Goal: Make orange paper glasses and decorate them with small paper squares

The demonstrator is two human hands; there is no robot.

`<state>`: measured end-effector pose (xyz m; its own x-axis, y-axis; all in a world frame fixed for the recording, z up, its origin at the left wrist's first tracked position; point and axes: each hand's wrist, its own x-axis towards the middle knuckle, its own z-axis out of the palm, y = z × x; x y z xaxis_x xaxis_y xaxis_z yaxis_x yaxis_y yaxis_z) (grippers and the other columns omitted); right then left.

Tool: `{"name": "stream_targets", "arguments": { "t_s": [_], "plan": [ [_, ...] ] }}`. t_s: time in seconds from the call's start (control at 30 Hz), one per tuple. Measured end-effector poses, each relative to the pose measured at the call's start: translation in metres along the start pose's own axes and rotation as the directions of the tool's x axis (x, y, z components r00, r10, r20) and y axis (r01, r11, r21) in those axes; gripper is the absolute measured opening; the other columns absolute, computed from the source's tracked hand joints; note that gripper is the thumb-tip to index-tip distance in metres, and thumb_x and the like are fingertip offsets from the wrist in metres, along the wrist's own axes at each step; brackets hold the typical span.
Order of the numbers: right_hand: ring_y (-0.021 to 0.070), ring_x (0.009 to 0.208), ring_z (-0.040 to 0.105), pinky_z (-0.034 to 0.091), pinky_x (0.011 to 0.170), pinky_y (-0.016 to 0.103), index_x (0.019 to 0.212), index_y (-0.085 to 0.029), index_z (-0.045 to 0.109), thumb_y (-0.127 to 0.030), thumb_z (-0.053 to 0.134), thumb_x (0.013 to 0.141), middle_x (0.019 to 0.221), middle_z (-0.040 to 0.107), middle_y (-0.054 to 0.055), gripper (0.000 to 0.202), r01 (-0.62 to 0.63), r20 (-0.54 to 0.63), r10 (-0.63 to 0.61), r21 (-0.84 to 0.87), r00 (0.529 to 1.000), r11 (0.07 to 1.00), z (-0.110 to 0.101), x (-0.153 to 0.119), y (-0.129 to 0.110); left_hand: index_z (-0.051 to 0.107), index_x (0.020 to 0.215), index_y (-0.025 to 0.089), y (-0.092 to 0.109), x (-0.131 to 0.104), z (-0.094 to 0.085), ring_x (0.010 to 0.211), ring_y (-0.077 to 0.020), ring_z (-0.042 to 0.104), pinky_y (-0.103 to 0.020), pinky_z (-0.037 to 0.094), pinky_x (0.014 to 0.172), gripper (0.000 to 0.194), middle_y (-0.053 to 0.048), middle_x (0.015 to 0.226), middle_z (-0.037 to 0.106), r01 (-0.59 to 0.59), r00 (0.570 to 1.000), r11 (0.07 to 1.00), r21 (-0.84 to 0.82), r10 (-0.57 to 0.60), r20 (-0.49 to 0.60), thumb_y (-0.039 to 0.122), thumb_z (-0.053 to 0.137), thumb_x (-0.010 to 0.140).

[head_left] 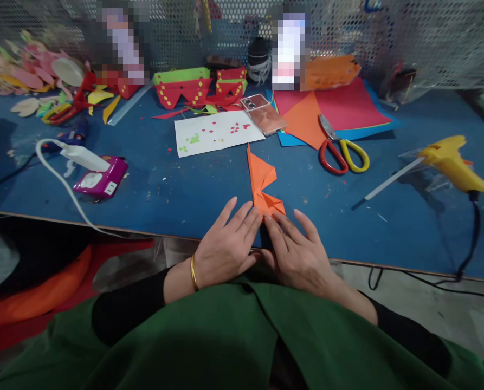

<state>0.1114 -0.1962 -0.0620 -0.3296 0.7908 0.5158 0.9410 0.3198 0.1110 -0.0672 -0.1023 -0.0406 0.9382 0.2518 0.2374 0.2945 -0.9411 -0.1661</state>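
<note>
A folded orange paper piece [263,172] lies on the table in front of me, with a long straight left edge and two notched, wing-like parts on its right. My left hand [230,238] rests on its near end with fingers stretched out. Beside it, my right hand [296,244] also lies with fingers extended, its fingertips on the paper's near right part. Both thumbs point inward near the table edge. The fingers cover the paper's nearest end. Beyond the piece is a white sheet [213,132] with small red and green paper bits.
Scissors [343,154] lie to the right on the blue table [185,184], before orange and red sheets [339,105]. Farther right rests a yellow glue gun [449,157]. Red and green paper masks [182,89] stand at the back. A purple power adapter [103,179] sits left.
</note>
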Motion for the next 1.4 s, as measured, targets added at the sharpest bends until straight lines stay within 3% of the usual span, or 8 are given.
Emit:
{"name": "stream_targets", "arguments": {
  "t_s": [0.3,0.5,0.67,0.83,0.97,1.17,1.3,1.4],
  "plan": [
    [0.0297,0.118,0.066,0.036,0.115,0.049,0.133,0.010,0.053,-0.029,0.049,0.101,0.126,0.068,0.024,0.050,0.019,0.026,-0.018,-0.023,0.999,1.000,-0.003,-0.008,0.003,0.058,0.134,-0.003,-0.005,0.002,0.001,0.135,-0.0370,0.052,-0.060,0.032,0.119,0.063,-0.021,0.139,0.062,-0.006,1.000,0.999,-0.054,0.005,-0.017,0.050,0.048,0.101],
    [0.0356,0.139,0.048,0.027,0.119,0.056,0.150,0.001,0.040,-0.038,0.046,0.101,0.141,0.060,0.018,0.062,-0.047,0.116,0.041,0.044,0.992,0.998,-0.007,-0.012,0.001,0.061,0.132,0.009,-0.011,-0.003,0.008,0.132,-0.0356,0.055,-0.064,0.028,0.119,0.061,-0.016,0.136,0.066,0.075,0.985,0.951,-0.301,-0.117,-0.126,0.057,0.055,0.096],
    [0.0375,0.154,0.020,0.018,0.122,0.059,0.158,-0.006,0.027,-0.058,0.037,0.101,0.163,0.030,0.015,0.079,-0.089,0.163,0.088,0.003,0.983,0.996,-0.009,-0.013,0.007,0.062,0.128,0.015,-0.010,0.004,0.013,0.114,-0.0276,0.066,-0.052,0.042,0.110,0.042,-0.013,0.124,0.072,0.341,0.857,0.824,-0.452,-0.471,-0.211,0.039,0.066,0.094],
    [0.0369,0.155,0.013,0.013,0.123,0.058,0.158,-0.006,0.029,-0.067,0.031,0.099,0.165,0.025,0.017,0.085,-0.080,0.157,0.083,-0.024,0.984,0.997,-0.007,-0.012,0.010,0.066,0.110,0.019,-0.011,0.020,0.012,0.096,-0.0253,0.067,-0.042,0.048,0.086,0.041,-0.006,0.103,0.074,0.526,0.754,0.654,-0.544,-0.654,-0.056,0.041,0.083,0.080],
    [0.0377,0.155,0.014,0.015,0.122,0.058,0.158,-0.006,0.030,-0.068,0.030,0.099,0.165,0.025,0.018,0.085,-0.082,0.142,0.087,-0.036,0.986,0.996,-0.005,-0.011,0.011,0.067,0.095,0.021,-0.011,0.030,0.011,0.090,-0.0238,0.064,-0.040,0.044,0.082,0.031,-0.002,0.092,0.071,0.584,0.745,0.631,-0.511,-0.666,0.029,0.039,0.085,0.077],
    [0.0381,0.155,0.015,0.013,0.123,0.057,0.158,-0.007,0.030,-0.068,0.034,0.098,0.165,0.026,0.018,0.085,-0.075,0.135,0.076,-0.012,0.988,0.997,-0.001,-0.009,0.010,0.064,0.075,0.020,-0.010,0.035,0.013,0.087,-0.0228,0.059,-0.038,0.041,0.077,0.020,-0.001,0.086,0.067,0.561,0.793,0.667,-0.491,-0.604,0.085,0.029,0.081,0.079],
    [0.0368,0.154,0.019,0.013,0.124,0.057,0.158,-0.008,0.030,-0.068,0.029,0.100,0.163,0.030,0.019,0.084,-0.102,0.100,0.097,0.045,0.990,0.994,-0.003,-0.009,0.011,0.065,0.082,0.019,-0.019,0.028,0.007,0.080,-0.0170,0.060,-0.032,0.046,0.072,0.011,-0.001,0.087,0.065,0.504,0.779,0.541,-0.673,-0.621,0.084,0.020,0.076,0.083],
    [0.0323,0.151,0.030,0.016,0.124,0.055,0.160,-0.011,0.024,-0.063,0.027,0.102,0.157,0.042,0.019,0.078,-0.153,-0.038,0.158,0.112,0.987,0.982,-0.011,-0.007,0.020,0.069,0.089,0.019,-0.035,0.019,-0.004,0.080,-0.0147,0.063,-0.029,0.050,0.073,0.006,-0.002,0.095,0.067,0.399,0.790,0.417,-0.817,-0.608,0.076,0.021,0.073,0.085]
  ]
}}
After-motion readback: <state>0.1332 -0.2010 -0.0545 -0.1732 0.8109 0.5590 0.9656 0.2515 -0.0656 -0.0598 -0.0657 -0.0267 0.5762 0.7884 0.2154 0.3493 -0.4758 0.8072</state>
